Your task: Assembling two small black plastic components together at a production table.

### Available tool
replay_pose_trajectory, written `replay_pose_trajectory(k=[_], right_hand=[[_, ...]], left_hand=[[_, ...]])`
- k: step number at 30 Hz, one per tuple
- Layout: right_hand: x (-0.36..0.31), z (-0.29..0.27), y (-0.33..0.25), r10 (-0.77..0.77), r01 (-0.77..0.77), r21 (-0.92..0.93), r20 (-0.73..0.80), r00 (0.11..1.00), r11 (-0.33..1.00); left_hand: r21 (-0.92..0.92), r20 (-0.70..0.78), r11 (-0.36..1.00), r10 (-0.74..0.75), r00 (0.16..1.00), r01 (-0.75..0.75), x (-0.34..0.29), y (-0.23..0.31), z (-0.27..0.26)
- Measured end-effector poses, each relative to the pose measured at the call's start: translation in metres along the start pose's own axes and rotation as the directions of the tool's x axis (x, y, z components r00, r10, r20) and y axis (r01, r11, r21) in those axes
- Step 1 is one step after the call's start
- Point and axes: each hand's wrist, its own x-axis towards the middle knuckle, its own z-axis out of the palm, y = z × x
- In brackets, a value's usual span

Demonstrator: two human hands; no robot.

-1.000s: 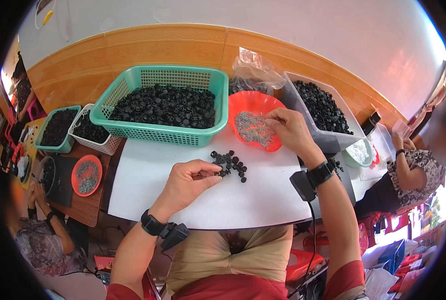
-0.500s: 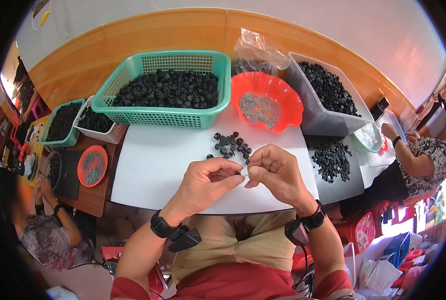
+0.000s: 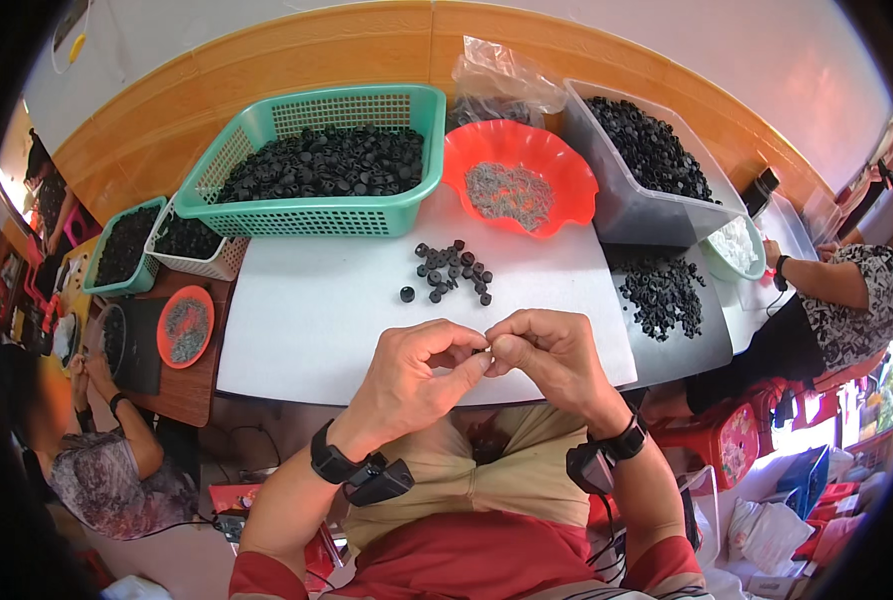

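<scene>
White tabletop (image 3: 296,330): scalloped red bowl (image 3: 571,175) sits toward the back. Big green basket (image 3: 396,217) just left of the bowl. Loose black caps (image 3: 453,271) scattered in front of the bowl, one apart from the rest. Dark grey surface (image 3: 681,355) front-right of bowl, small black parts (image 3: 663,297) spread on it. Brown wooden table (image 3: 191,401) well left of bowl, with round red dish (image 3: 205,297).

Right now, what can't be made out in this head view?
Head view: what is between the left hand and right hand; they mostly cover it.
Head view: exact shapes of the grey pieces in the red bowl; too small.
Head view: floor of the green basket; black parts cover it.
</scene>
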Motion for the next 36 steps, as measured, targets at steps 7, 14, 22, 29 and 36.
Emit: replay_pose_trajectory(k=[7,14,22,29,36], right_hand=[[-0.01,0.0,0.009,-0.052,0.052,0.087,0.0,0.999,0.995],[-0.02,0.003,0.017,-0.176,0.184,0.091,-0.086,0.981,0.979],[-0.027,0.009,0.017,-0.198,0.21,0.082,-0.135,0.971,0.974],[-0.032,0.012,0.018,-0.222,0.223,-0.01,-0.152,0.963,0.975],[-0.036,0.007,0.016,-0.334,0.278,-0.308,-0.147,0.931,0.91]], left_hand=[[-0.119,0.027,0.991,-0.054,0.998,0.057,-0.005,-0.004,0.006],[-0.395,0.074,0.905,-0.137,0.988,0.156,-0.01,-0.021,0.005],[-0.679,0.126,0.68,-0.263,0.957,0.276,-0.017,-0.02,0.012],[-0.703,0.113,0.652,-0.289,0.951,0.282,-0.02,-0.02,0.018],[-0.67,0.103,0.691,-0.274,0.956,0.27,-0.022,-0.021,0.021]])
